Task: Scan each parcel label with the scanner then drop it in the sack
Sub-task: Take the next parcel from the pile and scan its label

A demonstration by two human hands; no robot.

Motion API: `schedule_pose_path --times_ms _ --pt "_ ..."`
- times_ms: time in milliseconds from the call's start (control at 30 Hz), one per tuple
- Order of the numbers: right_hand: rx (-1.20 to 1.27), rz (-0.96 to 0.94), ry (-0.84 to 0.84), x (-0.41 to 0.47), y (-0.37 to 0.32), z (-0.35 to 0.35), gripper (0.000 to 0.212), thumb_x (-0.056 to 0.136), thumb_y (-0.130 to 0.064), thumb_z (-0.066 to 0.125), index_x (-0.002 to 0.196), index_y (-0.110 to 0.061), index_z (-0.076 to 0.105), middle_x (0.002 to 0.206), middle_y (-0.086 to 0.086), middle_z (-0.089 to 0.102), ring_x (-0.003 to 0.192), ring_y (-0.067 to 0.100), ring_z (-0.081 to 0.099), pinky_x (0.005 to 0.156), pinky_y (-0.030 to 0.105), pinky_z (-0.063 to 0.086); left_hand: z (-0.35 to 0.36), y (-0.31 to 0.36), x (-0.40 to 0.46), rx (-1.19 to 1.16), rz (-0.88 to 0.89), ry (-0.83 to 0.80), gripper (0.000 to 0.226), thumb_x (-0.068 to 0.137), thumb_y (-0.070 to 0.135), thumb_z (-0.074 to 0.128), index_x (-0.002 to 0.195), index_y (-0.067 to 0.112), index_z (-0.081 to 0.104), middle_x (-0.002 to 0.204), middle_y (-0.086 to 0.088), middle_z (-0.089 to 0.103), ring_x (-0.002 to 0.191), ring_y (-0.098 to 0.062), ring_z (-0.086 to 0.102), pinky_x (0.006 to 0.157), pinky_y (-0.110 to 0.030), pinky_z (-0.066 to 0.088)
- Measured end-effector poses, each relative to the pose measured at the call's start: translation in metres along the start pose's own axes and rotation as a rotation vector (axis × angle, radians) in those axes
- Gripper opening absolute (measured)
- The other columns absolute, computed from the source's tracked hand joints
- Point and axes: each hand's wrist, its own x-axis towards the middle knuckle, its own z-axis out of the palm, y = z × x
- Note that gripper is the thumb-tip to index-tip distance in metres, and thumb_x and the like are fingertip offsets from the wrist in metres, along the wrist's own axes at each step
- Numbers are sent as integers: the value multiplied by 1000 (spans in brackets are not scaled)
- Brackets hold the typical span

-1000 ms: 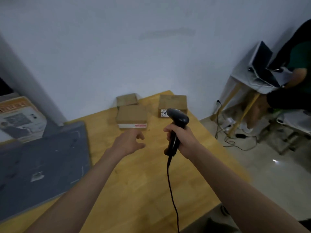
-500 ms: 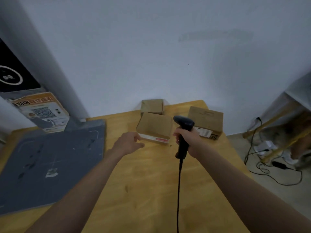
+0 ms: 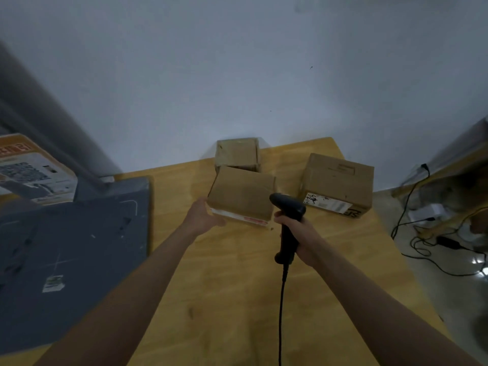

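Note:
Three brown cardboard parcels sit at the far end of the wooden table [image 3: 237, 299]. The nearest parcel [image 3: 241, 192] has a white and red label strip along its front edge. My left hand [image 3: 202, 216] touches its left front corner, thumb under the label edge. A smaller parcel [image 3: 236, 153] stands behind it against the wall. The right parcel [image 3: 339, 180] carries a white label on its front. My right hand [image 3: 298, 233] grips the handle of a black corded scanner [image 3: 287, 207], whose head points toward the parcels. No sack is in view.
A dark grey flat platform [image 3: 66, 247] covers the table's left side, with a grey post and a printed sign [image 3: 29, 170] behind it. Cables [image 3: 435, 241] lie on the floor to the right. A white wall stands close behind the parcels.
My left hand has moved forward from above the table to the nearest parcel's left corner. The view has swung left, away from the seated person. The scanner stays gripped in my right hand.

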Motion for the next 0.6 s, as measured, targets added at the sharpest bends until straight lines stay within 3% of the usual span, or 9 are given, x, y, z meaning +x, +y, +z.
schedule_pose_path --times_ms 133,233,267,367,467,600 --pt "-16 30 -38 13 5 5 17 92 -16 70 108 -10 67 95 6 49 87 22 46 74 33 38 5 -9 22 -120 -7 -28 97 75 11 84 152 21 27 148 1 39 133 -28 43 92 -37 43" --pt "-11 31 -63 17 7 10 16 92 -16 70 107 -11 68 98 5 51 91 22 47 76 33 38 6 -15 30 -165 -5 -44 83 72 14 86 140 24 41 133 9 42 122 -20 45 90 -36 43" --pt "-9 24 -70 16 7 12 15 92 -16 70 106 -12 68 98 5 51 91 22 47 75 32 38 4 -16 29 -160 5 -41 77 67 19 89 130 25 46 131 9 42 121 -20 46 92 -36 45" --pt "-5 -7 -74 9 9 12 11 93 -16 70 102 -12 67 95 4 49 89 21 46 75 32 37 1 -28 24 -176 9 5 79 61 22 91 131 18 56 131 -3 46 117 -26 52 86 -33 51" --pt "43 -40 -70 -6 16 6 10 93 -14 68 102 -11 65 95 5 50 89 20 46 78 32 38 0 -41 3 -228 63 79 73 68 11 87 133 16 53 130 -3 49 114 -21 52 76 -23 45" --pt "103 -60 -111 -40 33 4 11 95 -12 66 106 -12 64 110 8 60 103 21 57 82 33 43 -1 -57 -45 -343 93 50 80 73 6 84 142 20 45 134 1 49 116 -22 55 83 -30 50"
